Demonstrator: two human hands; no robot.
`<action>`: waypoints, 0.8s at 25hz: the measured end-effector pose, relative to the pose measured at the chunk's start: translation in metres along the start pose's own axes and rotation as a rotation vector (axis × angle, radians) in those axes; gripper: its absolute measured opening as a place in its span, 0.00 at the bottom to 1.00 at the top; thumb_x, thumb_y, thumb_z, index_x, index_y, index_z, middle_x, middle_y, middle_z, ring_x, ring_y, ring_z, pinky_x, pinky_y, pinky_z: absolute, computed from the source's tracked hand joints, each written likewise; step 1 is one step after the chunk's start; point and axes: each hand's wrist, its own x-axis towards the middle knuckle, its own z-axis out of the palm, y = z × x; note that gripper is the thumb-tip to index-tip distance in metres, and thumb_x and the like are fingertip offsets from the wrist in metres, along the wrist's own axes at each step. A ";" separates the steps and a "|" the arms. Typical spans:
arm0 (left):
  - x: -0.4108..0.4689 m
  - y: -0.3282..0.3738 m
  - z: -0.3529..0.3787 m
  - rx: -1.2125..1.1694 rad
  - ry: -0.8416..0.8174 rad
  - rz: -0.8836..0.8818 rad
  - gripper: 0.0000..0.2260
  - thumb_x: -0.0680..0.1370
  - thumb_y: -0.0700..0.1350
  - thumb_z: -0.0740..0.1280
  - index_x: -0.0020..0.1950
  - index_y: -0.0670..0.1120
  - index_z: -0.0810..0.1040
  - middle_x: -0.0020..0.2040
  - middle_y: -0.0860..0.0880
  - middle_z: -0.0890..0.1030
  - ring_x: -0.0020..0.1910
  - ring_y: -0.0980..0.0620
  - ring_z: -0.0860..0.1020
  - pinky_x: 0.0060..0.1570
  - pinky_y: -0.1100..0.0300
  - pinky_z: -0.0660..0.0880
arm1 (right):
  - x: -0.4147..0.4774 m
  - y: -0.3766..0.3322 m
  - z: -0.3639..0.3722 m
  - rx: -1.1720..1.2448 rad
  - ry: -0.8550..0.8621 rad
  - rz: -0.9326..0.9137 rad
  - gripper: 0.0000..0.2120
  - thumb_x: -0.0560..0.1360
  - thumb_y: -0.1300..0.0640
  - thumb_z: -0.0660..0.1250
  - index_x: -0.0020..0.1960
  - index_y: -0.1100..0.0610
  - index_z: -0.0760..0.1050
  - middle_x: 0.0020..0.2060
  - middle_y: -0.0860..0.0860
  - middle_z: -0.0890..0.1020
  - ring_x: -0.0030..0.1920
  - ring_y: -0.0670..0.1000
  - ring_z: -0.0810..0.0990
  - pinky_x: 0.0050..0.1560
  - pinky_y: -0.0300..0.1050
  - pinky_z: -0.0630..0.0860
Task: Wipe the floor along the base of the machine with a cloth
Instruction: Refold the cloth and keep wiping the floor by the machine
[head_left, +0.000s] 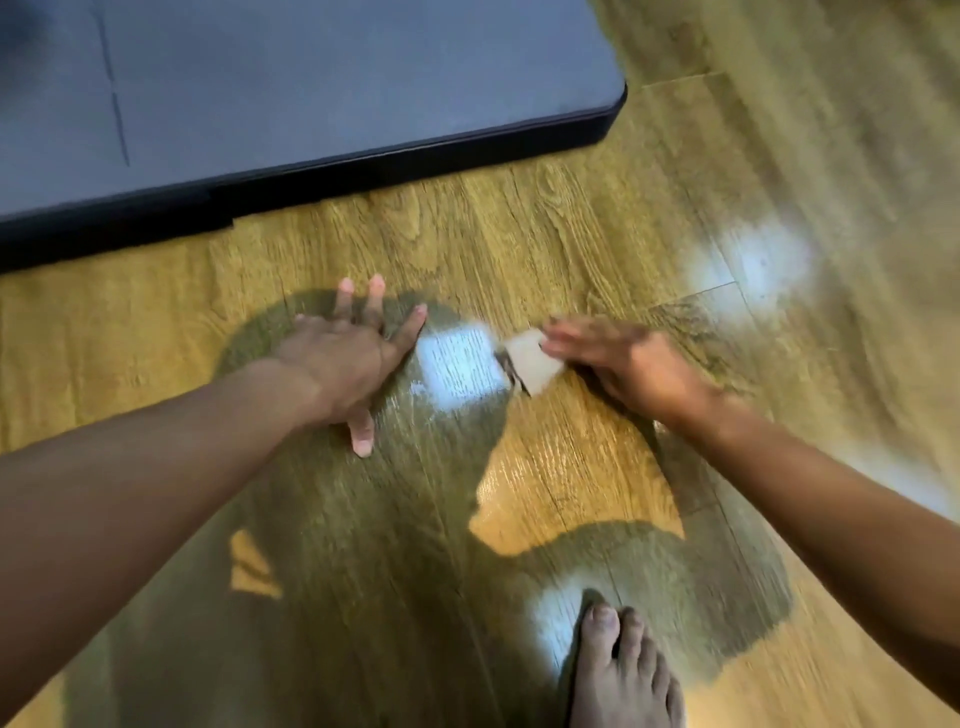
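The machine (291, 88) is a dark grey slab with a black base edge across the upper left, standing on the wooden floor (571, 483). My left hand (343, 358) lies flat on the floor in front of that base, fingers spread. A small pale folded cloth (532, 361) lies on the floor to the right of it. My right hand (623, 364) presses on the cloth's right side with straight fingers; the hand is blurred. Part of the cloth is hidden under the fingers.
My bare right foot (623, 670) stands on the floor at the bottom right. Bright light reflections (460, 364) shine between the hands and another glare patch (753, 260) lies further right. The machine's rounded corner (615, 111) ends at upper centre, with open floor beyond.
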 end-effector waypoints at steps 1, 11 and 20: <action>-0.001 -0.001 0.000 0.004 0.005 -0.003 0.68 0.55 0.62 0.78 0.64 0.59 0.19 0.69 0.40 0.25 0.72 0.34 0.35 0.66 0.37 0.60 | 0.030 0.017 -0.003 0.000 0.045 0.062 0.15 0.78 0.62 0.63 0.63 0.52 0.75 0.63 0.53 0.77 0.63 0.47 0.75 0.63 0.39 0.72; 0.001 0.003 -0.004 -0.021 -0.062 -0.013 0.67 0.58 0.56 0.80 0.67 0.55 0.21 0.68 0.36 0.24 0.70 0.31 0.33 0.65 0.32 0.58 | 0.074 0.030 0.003 -0.074 0.064 0.079 0.15 0.75 0.67 0.62 0.60 0.59 0.79 0.60 0.56 0.79 0.60 0.54 0.78 0.63 0.44 0.72; 0.000 0.003 -0.006 -0.032 -0.061 -0.010 0.68 0.58 0.56 0.80 0.67 0.54 0.21 0.66 0.35 0.22 0.69 0.31 0.31 0.65 0.33 0.58 | 0.063 0.030 0.003 -0.056 0.168 0.303 0.18 0.74 0.70 0.65 0.62 0.59 0.77 0.63 0.54 0.77 0.63 0.51 0.76 0.66 0.44 0.70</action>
